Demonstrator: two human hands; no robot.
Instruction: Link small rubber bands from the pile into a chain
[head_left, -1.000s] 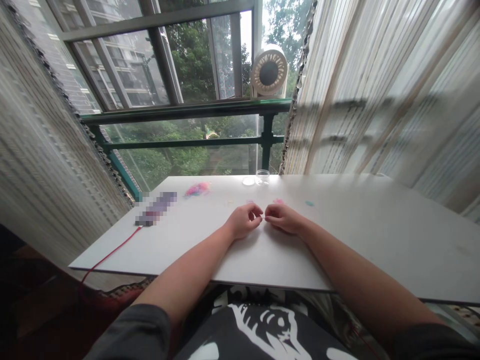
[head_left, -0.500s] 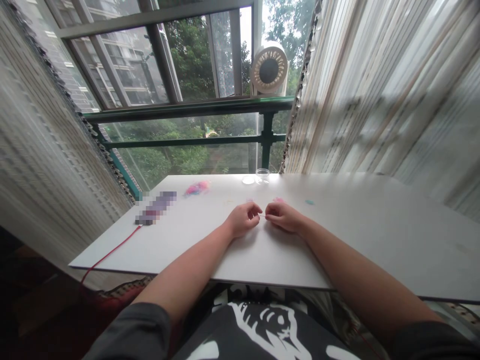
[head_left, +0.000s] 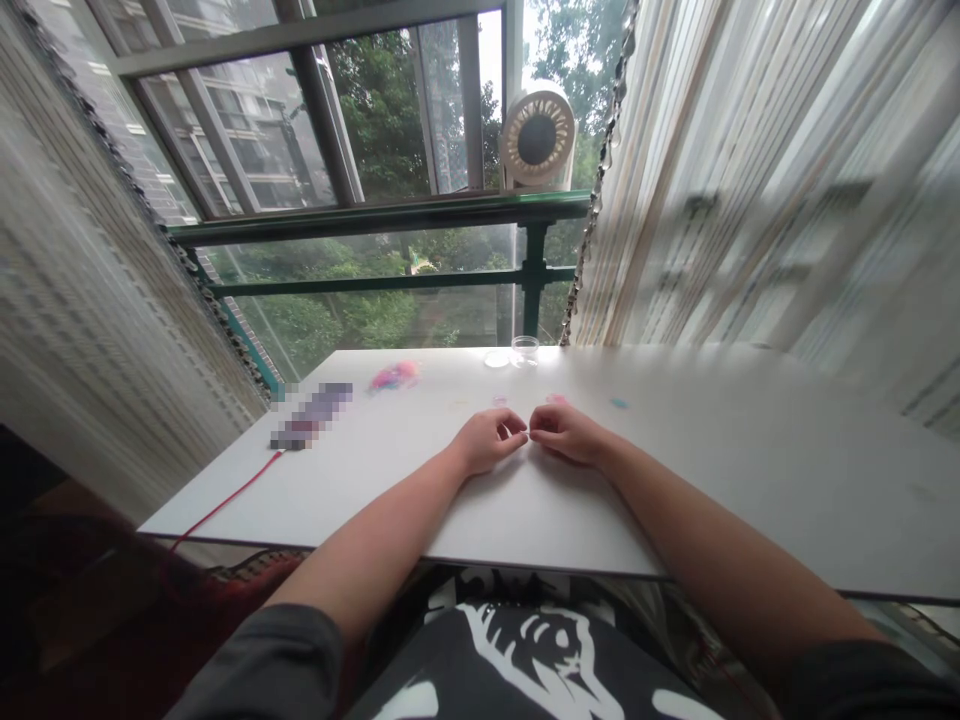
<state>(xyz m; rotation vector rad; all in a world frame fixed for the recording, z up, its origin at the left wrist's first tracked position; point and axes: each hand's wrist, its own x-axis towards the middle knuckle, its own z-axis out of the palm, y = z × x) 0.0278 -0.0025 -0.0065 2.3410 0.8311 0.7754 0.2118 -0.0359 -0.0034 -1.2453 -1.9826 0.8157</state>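
Observation:
My left hand (head_left: 491, 440) and my right hand (head_left: 566, 434) meet low over the middle of the white table (head_left: 360, 480), fingertips pinched and almost touching. A thin pale strand, perhaps a small elastic band, runs between the pinches; the fingers hide most of it. Just beyond my hands lie little clusters of small bits: pink (head_left: 556, 399), pale purple (head_left: 500, 400), faint yellow (head_left: 458, 404) and teal (head_left: 619, 403). They are too small to make out clearly.
A clear round jar (head_left: 525, 352) stands at the table's back edge beside a clear lid (head_left: 496, 360). Farther left lie a mixed-colour pile (head_left: 395, 376) and a blurred-out device (head_left: 311, 416) with a red cable (head_left: 229, 497). A white fan (head_left: 538, 138) stands by the window.
My left fingertips have moved slightly right, closing the gap to my right fingertips. Less of the thin strand shows between them. My right hand has barely moved.

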